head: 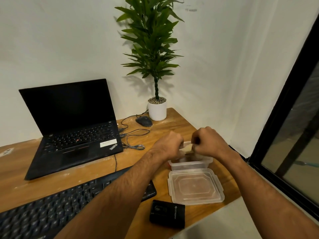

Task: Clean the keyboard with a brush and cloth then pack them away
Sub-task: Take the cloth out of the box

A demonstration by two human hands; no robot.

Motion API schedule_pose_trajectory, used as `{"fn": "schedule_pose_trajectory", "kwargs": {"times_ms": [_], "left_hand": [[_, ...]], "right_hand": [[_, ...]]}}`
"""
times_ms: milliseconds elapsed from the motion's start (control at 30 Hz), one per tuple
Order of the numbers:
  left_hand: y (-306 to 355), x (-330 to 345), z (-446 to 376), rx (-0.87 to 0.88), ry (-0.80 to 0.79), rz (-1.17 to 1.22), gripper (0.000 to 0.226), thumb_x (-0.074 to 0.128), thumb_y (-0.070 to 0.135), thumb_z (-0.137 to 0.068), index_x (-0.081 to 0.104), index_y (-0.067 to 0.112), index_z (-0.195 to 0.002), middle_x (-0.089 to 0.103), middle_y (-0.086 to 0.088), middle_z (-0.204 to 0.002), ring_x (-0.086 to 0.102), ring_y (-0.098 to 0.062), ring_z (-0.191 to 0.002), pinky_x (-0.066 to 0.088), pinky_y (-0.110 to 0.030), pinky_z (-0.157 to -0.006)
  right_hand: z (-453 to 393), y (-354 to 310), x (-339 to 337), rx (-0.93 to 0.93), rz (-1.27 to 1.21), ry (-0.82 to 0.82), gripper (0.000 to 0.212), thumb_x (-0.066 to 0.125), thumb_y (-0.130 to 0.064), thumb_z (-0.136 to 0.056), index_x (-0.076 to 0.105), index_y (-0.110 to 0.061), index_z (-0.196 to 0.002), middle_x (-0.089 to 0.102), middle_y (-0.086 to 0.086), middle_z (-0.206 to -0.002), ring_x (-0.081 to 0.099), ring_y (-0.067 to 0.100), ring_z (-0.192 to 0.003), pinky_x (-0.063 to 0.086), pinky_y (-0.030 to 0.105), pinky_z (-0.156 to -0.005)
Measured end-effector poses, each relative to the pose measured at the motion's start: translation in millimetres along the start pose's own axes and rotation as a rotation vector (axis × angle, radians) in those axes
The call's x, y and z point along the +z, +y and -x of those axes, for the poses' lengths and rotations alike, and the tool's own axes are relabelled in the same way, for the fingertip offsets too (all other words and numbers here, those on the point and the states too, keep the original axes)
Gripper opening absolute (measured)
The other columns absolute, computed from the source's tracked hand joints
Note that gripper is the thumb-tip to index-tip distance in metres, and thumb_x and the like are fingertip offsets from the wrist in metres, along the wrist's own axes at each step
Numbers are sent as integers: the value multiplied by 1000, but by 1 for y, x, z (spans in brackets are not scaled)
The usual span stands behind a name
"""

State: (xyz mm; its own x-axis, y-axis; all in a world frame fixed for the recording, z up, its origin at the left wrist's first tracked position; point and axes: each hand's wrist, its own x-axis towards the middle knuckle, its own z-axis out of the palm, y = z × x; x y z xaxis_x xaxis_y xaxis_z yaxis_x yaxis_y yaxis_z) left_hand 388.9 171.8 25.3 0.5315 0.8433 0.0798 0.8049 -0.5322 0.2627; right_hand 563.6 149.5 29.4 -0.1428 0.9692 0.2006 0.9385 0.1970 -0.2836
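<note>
A black keyboard (51, 207) lies at the near left of the wooden desk (20, 185), partly under my left forearm. A clear plastic container (189, 165) stands at the desk's right side, its lid (196, 187) lying flat just in front of it. My left hand (168, 145) and my right hand (209, 144) are both over the container, fingers curled, gripping a beige cloth (188, 148) between them. Something dark lies inside the container; I cannot tell what it is. I see no brush clearly.
An open black laptop (72, 125) stands at the back left. A mouse (144, 121) with its cables and a potted plant (157, 110) sit at the back. A small black box (167, 213) lies near the front edge. A dark window frame (283, 131) runs along the right.
</note>
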Motion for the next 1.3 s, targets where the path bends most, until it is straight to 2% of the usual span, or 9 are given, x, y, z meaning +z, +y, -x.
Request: {"fn": "schedule_pose_trajectory", "kwargs": {"times_ms": [233, 367, 433, 533, 700, 767, 867, 1000, 1300], "left_hand": [[-22, -23, 17, -154, 339, 454, 6, 72, 19, -89, 74, 21, -94, 70, 10, -84, 66, -7, -79, 58, -30, -73], [-38, -37, 40, -226, 481, 693, 8, 77, 24, -92, 71, 28, -96, 70, 13, -98, 67, -6, -90, 59, -25, -76], [-46, -45, 61, -276, 536, 785, 16, 82, 27, -89, 73, 21, -100, 73, 8, -99, 68, -6, -89, 58, -21, -72], [-62, -58, 101, -336, 610, 879, 23, 90, 26, -80, 77, 16, -97, 78, -1, -91, 74, -15, -86, 63, -33, -71], [-92, -78, 173, -423, 476, 1069, 24, 85, 3, -82, 77, 9, -103, 77, -15, -98, 73, -20, -85, 61, -31, -73], [-106, -84, 203, -465, 435, 1060, 26, 84, -1, -81, 78, 11, -103, 77, -14, -99, 73, -21, -86, 61, -32, -75], [-128, -87, 246, -539, 485, 899, 26, 90, 7, -77, 79, 17, -98, 77, -7, -90, 74, -16, -80, 57, -21, -65], [-156, -86, 297, -623, 567, 741, 23, 94, 19, -75, 79, 20, -92, 78, -1, -79, 73, -8, -72, 53, -13, -59], [-215, -70, 380, -883, 578, 591, 18, 89, 22, -82, 79, 20, -97, 73, 6, -92, 67, -4, -86, 55, -19, -74]], "right_hand": [[3, -12, -18, 84, -580, 258, 15, 73, -9, -84, 75, -23, -89, 71, -10, -88, 66, 7, -85, 55, 22, -71], [6, -37, -20, 104, -769, 298, 10, 70, -13, -92, 75, -20, -96, 70, -4, -98, 65, 14, -95, 57, 32, -70], [10, -55, -19, 150, -883, 289, 8, 70, -12, -92, 75, -17, -96, 69, 0, -99, 65, 20, -95, 58, 33, -63], [19, -87, -14, 211, -1028, 225, 7, 76, -14, -89, 77, -18, -94, 71, 4, -101, 67, 25, -96, 59, 40, -66], [37, -145, 0, 191, -1129, -14, 29, 89, -13, -72, 78, -16, -98, 74, 5, -101, 71, 22, -91, 56, 36, -66], [44, -170, 8, 150, -1086, -90, 30, 90, -12, -70, 79, -14, -97, 75, 6, -101, 72, 20, -88, 55, 39, -66], [50, -208, 25, 108, -1040, -161, 20, 86, -10, -74, 79, -11, -92, 77, 5, -93, 70, 15, -79, 50, 25, -55], [53, -257, 51, 115, -1042, -210, 19, 81, -3, -78, 81, -18, -90, 77, 0, -95, 70, 19, -96, 57, 29, -79], [61, -349, 106, -105, -767, -267, 29, 67, 0, -90, 82, -23, -82, 74, -11, -100, 64, 1, -95, 48, 12, -70]]}}
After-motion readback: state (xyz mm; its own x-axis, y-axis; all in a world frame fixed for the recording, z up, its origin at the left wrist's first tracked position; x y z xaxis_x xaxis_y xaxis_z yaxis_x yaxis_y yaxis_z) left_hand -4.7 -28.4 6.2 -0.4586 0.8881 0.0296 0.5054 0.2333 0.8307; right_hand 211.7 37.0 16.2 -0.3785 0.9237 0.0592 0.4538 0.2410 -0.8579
